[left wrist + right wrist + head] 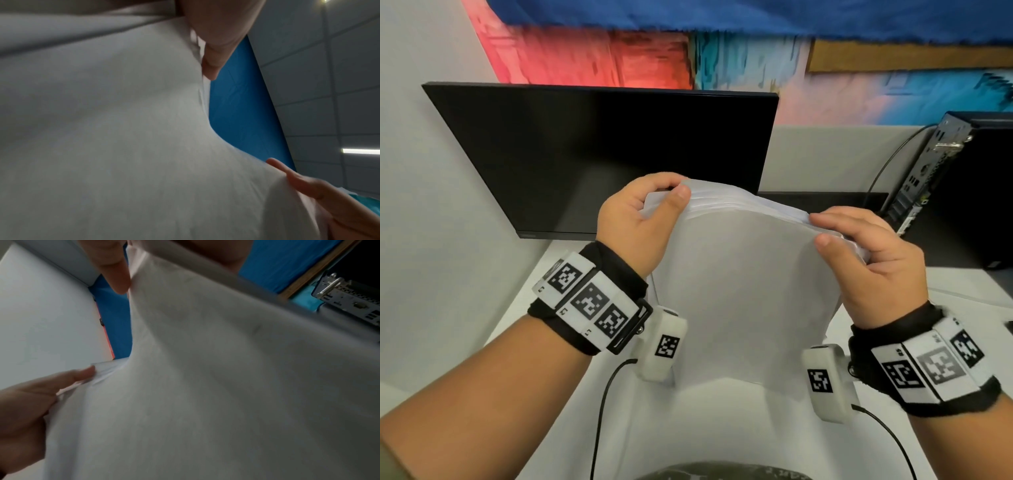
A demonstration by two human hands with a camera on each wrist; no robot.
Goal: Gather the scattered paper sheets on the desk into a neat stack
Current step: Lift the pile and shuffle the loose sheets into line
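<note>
White desk (558, 274), monitor (599, 154), PC (962, 185)

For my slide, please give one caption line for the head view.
Both hands, left and right, hold the paper sheets upright before a dark monitor.

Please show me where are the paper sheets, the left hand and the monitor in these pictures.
paper sheets (743, 291): head view, on the middle of the front sheet.
left hand (635, 219): head view, on the back of the hand, which grips the sheets' top left corner.
monitor (602, 144): head view, on the dark screen.

white paper sheets (743, 291), black monitor (599, 144), checker-marked black-and-white wristbands (589, 301)
</note>
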